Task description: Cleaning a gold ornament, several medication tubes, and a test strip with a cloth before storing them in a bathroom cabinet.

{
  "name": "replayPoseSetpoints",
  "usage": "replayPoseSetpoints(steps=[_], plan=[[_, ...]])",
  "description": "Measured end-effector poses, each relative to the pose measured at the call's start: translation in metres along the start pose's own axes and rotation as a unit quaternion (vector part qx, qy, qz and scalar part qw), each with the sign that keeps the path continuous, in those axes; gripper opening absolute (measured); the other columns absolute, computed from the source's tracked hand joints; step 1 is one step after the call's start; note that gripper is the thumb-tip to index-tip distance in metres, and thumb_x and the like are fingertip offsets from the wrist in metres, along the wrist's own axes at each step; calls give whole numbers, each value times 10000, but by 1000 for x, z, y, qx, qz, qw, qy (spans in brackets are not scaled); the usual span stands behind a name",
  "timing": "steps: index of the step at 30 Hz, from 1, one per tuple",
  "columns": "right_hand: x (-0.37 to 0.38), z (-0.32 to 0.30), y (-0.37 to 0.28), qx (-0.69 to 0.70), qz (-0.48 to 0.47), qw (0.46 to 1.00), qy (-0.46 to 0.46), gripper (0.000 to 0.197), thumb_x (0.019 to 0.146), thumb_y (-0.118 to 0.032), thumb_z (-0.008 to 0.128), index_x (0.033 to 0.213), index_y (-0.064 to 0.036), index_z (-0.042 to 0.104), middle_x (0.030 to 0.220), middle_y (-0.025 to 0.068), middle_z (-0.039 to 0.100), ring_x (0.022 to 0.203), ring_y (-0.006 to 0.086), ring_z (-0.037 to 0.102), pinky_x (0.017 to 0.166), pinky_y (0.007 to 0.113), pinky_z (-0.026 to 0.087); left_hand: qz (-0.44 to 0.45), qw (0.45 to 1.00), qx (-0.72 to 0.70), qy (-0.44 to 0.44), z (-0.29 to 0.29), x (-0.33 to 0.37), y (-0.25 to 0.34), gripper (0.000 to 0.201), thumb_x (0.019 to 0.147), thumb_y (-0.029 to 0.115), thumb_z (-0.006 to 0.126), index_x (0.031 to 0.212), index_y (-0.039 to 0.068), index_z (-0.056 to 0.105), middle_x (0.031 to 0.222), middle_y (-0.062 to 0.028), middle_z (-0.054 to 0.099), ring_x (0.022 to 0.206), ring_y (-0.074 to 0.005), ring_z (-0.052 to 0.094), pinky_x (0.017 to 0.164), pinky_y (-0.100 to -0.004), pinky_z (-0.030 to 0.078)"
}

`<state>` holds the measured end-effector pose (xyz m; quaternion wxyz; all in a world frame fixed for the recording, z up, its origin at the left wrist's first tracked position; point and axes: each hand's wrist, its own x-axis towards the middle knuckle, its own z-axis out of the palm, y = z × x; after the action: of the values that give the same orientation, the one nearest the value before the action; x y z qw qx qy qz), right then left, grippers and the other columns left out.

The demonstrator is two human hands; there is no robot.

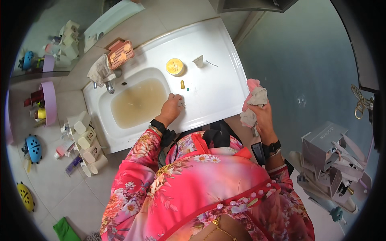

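My left hand (pixel 171 109) rests at the near right rim of the sink basin (pixel 155 69), its fingers curled down against the white counter. Something small and greyish shows at its fingertips, too unclear to name. Beyond the counter's right edge, my right hand (pixel 261 116) is closed around a crumpled pink and greyish-white cloth (pixel 257 96). Cloudy brownish water (pixel 138 102) stands in the basin. On the counter are a round tub with a yellow top (pixel 175 67), a small yellow-brown piece (pixel 182 84), a tiny green bit (pixel 187 89) and a small pale tube (pixel 198 61).
A greyish cloth (pixel 101 71) hangs over the faucet (pixel 109 87), beside a pink soap dish (pixel 120 54). Toothbrush holders (pixel 86 138) and a purple wall holder (pixel 50 104) are at the left. A grey box (pixel 323 144) and other items crowd the right.
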<state>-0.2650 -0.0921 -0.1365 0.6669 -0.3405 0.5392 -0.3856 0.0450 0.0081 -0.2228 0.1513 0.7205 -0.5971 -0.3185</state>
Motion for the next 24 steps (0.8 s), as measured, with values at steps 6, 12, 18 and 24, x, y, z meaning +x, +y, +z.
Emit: replayPoseSetpoints(steps=[6,12,18,24], plan=[[4,3,1,-7,2,1000,-15,485,712,62,618,1153,-32,438,956,40,544,839,137,557,713,270,487,-46,999,20,-10,2,1,3,276,709,76,642,944,53,500,993,-163,482,858,-368,529,740,-409,456],[5,7,5,-19,11,1000,-18,482,708,71,611,1146,-35,440,943,46,553,804,139,574,677,272,501,-6,1000,17,-8,5,-3,3,243,730,71,615,953,66,518,976,-162,476,805,-381,547,703,-432,464],[5,15,7,-19,10,999,-27,482,704,79,604,1143,-41,445,954,50,551,824,144,572,686,272,500,13,1000,7,-9,12,0,-4,174,730,61,597,887,57,523,940,-161,472,776,-383,545,684,-429,468],[3,31,-1,-12,3,999,-47,449,733,63,609,1145,-42,464,1000,44,543,907,160,558,753,282,491,-143,959,-230,-83,-24,10,20,134,782,36,613,858,13,505,781,-116,580,703,-214,617,620,-311,502]])
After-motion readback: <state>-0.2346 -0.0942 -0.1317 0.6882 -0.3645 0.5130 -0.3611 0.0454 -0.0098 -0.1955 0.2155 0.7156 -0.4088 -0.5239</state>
